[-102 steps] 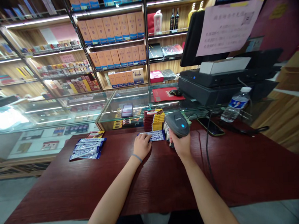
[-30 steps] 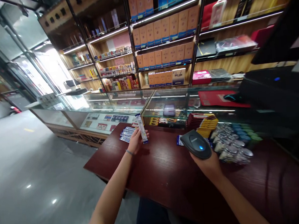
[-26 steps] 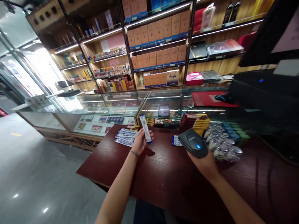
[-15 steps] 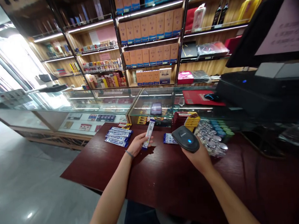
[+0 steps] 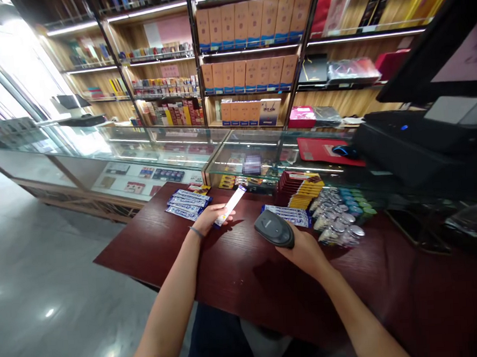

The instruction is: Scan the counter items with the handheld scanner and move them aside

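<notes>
Between the fingers and thumb of my left hand (image 5: 210,219) is a slim blue-and-white packet (image 5: 231,205), held tilted above the dark red-brown table (image 5: 223,265). My right hand (image 5: 307,247) is wrapped round the handle of a black barcode scanner (image 5: 274,229), whose head points left toward the packet. Left of the held packet lies a stack of similar blue-and-white packets (image 5: 187,204). More of these packets (image 5: 291,215) lie in a row just behind the scanner. The scanner's handle is mostly hidden by my fingers.
Stacked yellow-and-brown packs (image 5: 298,188), small silver-lidded jars (image 5: 338,223) and green-topped containers (image 5: 359,201) stand at the right. A black monitor (image 5: 425,54) rises beyond them. Behind the table runs a glass display counter (image 5: 172,150), with a red mouse pad (image 5: 321,151) on it.
The scanner has moved left, closer to the held packet, and its blue light no longer shows. My left hand has shifted slightly left, and the packet leans more and looks whiter.
</notes>
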The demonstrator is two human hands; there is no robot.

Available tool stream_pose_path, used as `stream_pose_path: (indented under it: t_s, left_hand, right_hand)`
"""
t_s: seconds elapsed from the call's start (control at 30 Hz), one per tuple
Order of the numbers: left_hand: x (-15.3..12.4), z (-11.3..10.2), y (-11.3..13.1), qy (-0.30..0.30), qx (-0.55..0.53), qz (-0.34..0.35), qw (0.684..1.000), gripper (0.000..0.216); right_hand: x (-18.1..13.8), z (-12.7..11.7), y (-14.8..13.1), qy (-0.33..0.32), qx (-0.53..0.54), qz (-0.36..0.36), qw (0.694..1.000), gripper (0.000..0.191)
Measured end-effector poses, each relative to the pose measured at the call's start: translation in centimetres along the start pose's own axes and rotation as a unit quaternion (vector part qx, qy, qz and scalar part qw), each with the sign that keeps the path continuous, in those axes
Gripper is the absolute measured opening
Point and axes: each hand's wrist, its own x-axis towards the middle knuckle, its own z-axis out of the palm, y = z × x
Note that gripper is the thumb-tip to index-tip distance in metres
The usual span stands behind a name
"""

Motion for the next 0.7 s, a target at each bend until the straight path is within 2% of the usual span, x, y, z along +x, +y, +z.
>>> stream_pose_path:
  t_s: [0.17, 0.3, 0.4, 0.5, 0.57, 0.63, 0.7]
  left_hand:
    - [0.0, 0.1, 0.0, -0.005, -0.001, 0.003, 1.000, 0.041]
    - [0.2, 0.4, -0.1, -0.003, -0.040, -0.007, 0.999, 0.041]
    - [0.5, 0.8, -0.3, -0.016, -0.044, 0.019, 0.999, 0.046]
    - [0.8, 1.5, -0.7, -0.012, 0.044, 0.123, 0.991, 0.051]
    - [1.2, 2.3, -1.0, 0.024, 0.148, 0.221, 0.964, 0.051]
    - [1.5, 3.4, -1.2, 0.063, 0.264, 0.302, 0.914, 0.048]
    - [1.7, 4.9, -1.4, 0.068, 0.366, 0.356, 0.857, 0.043]
  right_hand:
    - [-0.1, 0.1, 0.4, 0.018, -0.002, 0.004, 1.000, 0.057]
    - [0.0, -0.2, 0.3, 0.053, 0.056, 0.045, 0.996, 0.061]
    - [0.3, -0.6, 0.6, 0.133, 0.094, 0.091, 0.983, 0.056]
    - [0.7, -1.2, 1.4, 0.236, 0.135, 0.088, 0.958, 0.051]
    - [0.9, -1.7, 2.1, 0.299, 0.150, 0.080, 0.939, 0.051]
    - [0.9, -2.3, 2.7, 0.346, 0.157, 0.083, 0.921, 0.051]
    - [0.9, -3.0, 3.1, 0.377, 0.166, 0.092, 0.906, 0.048]
